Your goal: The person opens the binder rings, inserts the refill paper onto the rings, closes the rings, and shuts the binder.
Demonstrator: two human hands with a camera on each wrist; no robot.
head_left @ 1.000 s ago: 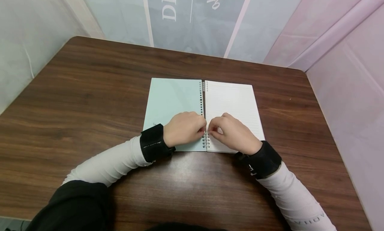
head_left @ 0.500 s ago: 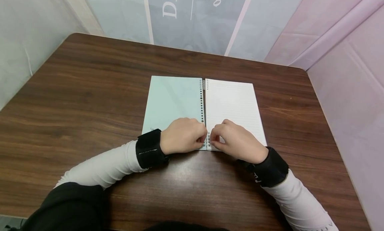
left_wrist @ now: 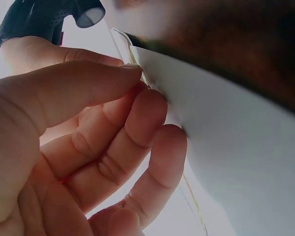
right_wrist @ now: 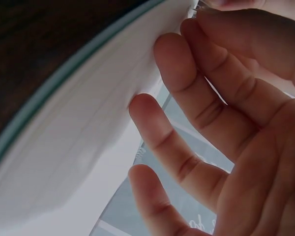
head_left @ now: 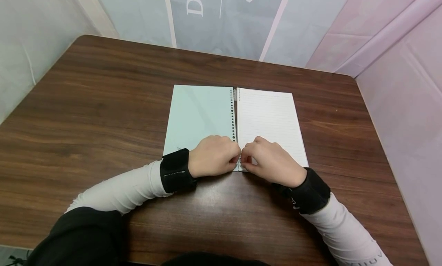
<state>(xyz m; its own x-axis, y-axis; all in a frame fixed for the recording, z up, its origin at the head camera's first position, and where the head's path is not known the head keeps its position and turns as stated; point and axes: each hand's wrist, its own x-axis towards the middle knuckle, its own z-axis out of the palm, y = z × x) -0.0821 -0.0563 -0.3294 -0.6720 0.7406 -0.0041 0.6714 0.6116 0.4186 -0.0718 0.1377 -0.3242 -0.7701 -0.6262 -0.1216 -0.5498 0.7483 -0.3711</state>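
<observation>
A loose-leaf notebook lies open in the head view, its mint-green cover [head_left: 200, 108] on the left and a lined white page [head_left: 269, 116] on the right. Small binder rings [head_left: 235, 95] run along the spine, with a row of bare holes in the middle stretch. My left hand [head_left: 215, 156] pinches the lower rings with thumb and forefinger from the cover side. From the page side my right hand [head_left: 271, 160] pinches at the same rings, its thumb and forefinger meeting there. In the right wrist view its other fingers rest lightly against the page [right_wrist: 73, 132]. Both hands' fingertips hide the lower rings.
A dark wood-grain table [head_left: 103, 104] carries the notebook. Pale printed curtains [head_left: 224, 28] hang behind its far edge, and a pinkish sheet [head_left: 404, 116] stands along the right. Black straps [head_left: 177, 170] wrap both wrists.
Both hands have slid down the spine toward the near edge of the notebook, and have then drawn slightly closer together. The notebook remains open; the head view has shifted a little.
</observation>
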